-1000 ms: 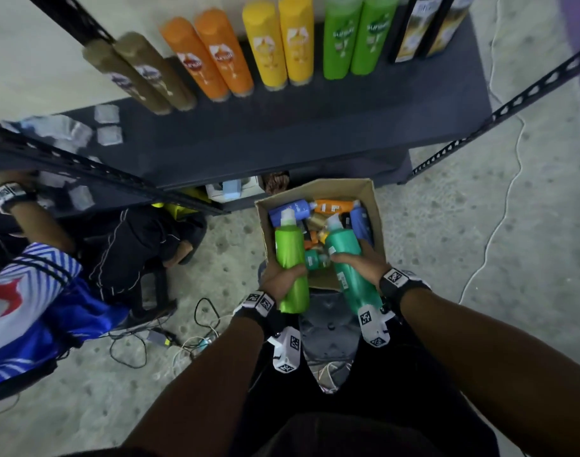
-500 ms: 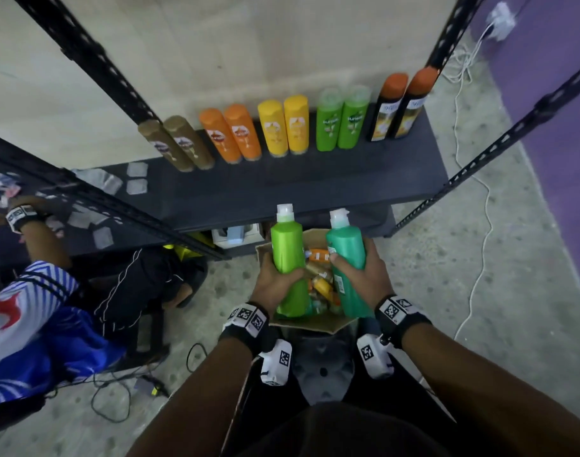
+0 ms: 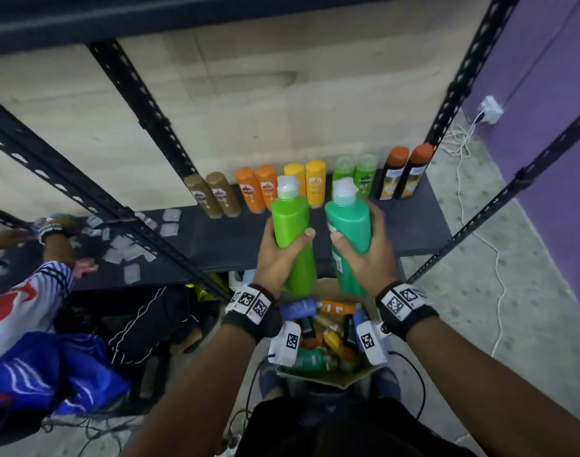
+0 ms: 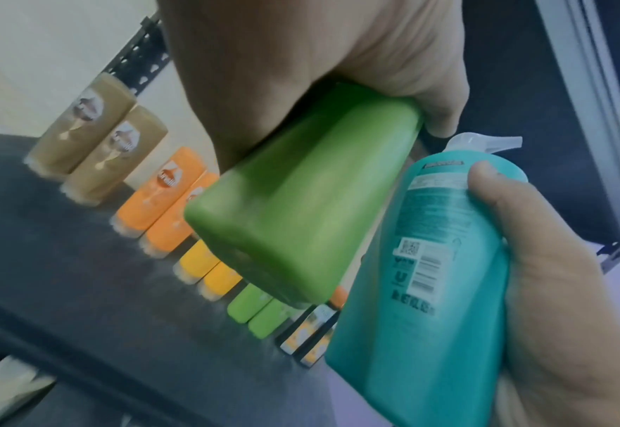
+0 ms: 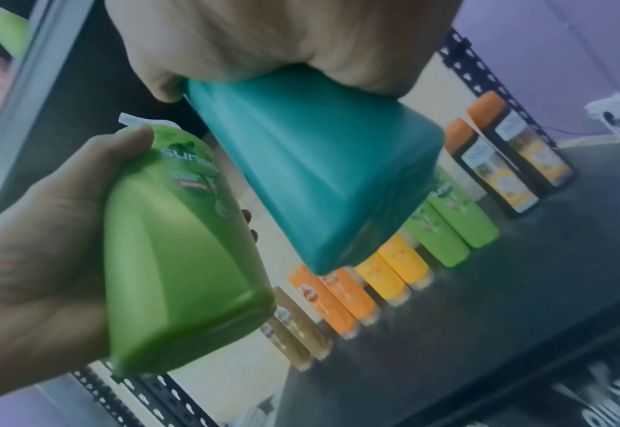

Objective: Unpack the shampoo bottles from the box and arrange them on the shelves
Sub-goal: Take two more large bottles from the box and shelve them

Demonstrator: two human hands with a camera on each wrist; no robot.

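Left hand [image 3: 275, 255] wrapped round a lime-green shampoo bottle [image 3: 293, 239], right hand [image 3: 364, 255] round a teal shampoo bottle [image 3: 349, 239] — mid-frame, they could topple the shelf row [image 3: 315, 186].

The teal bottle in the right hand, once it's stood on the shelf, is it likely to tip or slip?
The teal bottle looks rigid: it shows no dent under the right hand. Its base looks flat and broad, so it should probably stand steady on the shelf. Being tall, with a pump top, it could tip if nudged up high. The smooth plastic may be a little slippery.
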